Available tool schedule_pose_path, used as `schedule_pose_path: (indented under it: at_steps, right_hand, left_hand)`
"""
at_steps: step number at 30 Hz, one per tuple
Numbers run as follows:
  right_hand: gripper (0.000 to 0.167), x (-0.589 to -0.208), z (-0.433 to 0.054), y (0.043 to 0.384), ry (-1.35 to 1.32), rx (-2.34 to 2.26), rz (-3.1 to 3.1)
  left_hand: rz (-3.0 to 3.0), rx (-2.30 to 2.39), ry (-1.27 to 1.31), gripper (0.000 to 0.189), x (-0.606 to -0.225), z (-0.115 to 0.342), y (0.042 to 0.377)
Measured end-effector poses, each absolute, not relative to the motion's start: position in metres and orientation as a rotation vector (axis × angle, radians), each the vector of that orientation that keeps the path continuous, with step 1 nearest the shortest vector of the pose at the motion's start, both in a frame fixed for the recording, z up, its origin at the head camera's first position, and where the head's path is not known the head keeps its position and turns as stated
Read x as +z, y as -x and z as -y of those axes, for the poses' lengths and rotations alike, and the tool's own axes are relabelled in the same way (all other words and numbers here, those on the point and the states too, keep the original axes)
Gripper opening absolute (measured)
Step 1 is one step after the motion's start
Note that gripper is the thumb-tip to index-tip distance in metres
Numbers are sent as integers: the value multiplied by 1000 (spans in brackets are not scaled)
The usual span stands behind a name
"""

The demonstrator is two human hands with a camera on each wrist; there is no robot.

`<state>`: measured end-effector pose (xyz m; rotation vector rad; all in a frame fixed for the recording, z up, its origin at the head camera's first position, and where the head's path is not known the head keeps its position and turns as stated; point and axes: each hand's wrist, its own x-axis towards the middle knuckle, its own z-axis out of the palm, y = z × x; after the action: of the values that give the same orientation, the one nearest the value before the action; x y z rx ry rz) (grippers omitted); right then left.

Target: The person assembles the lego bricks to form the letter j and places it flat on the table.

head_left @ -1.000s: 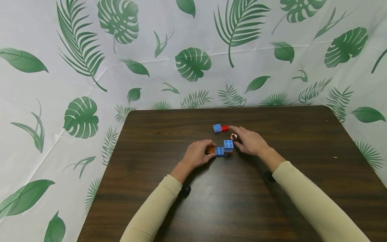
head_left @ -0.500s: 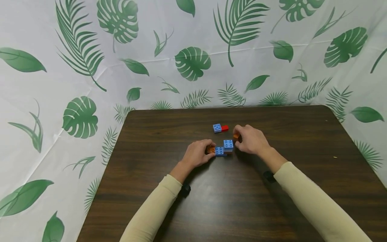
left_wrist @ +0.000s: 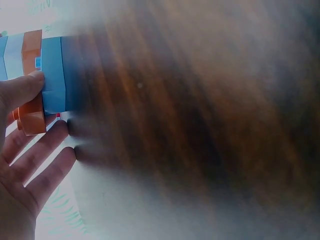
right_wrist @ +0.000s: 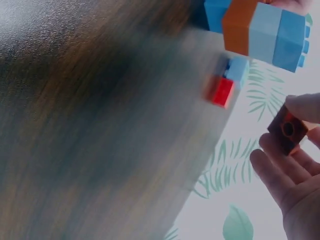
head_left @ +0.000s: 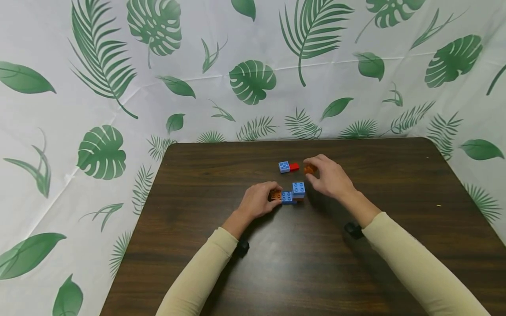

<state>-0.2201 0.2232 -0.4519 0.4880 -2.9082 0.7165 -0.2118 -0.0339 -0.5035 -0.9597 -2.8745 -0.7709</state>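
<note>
My left hand (head_left: pixel 256 201) pinches the left end of a built stack of toy building bricks, at an orange brick (head_left: pixel 276 195). In the left wrist view the thumb lies on that orange piece (left_wrist: pixel 33 117), above a blue bottom brick (left_wrist: pixel 54 75). The right wrist view shows the stack's other end: blue at the bottom, then orange, light blue and a blue top brick (right_wrist: pixel 289 40). Just right of and behind the stack, my right hand (head_left: pixel 331 177) pinches a loose orange brick (head_left: pixel 309 169) between thumb and fingers. Its hollow underside (right_wrist: pixel 288 129) shows in the right wrist view.
Behind the stack lie a light blue brick (head_left: pixel 284 166) with its underside up and a small red brick (head_left: pixel 294 167) beside it. The dark wooden table (head_left: pixel 189 245) meets a leaf-patterned cloth (head_left: pixel 213 105) at its back edge.
The right hand has shifted slightly away from the stack toward the table's back, turning the orange brick in its fingers. The left hand and the stack have stayed in place.
</note>
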Motion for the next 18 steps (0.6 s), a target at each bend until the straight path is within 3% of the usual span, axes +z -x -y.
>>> schedule_pose_path:
  at_steps: [8,18]
  right_hand:
    - [56,-440,-218,215,-541,705,2817]
    - [39,-421,-206,207,-593,692,2615]
  left_hand:
    - [2853,-763,966,31,-505,34,213]
    - [2844,-752,963,31,-506,34,212]
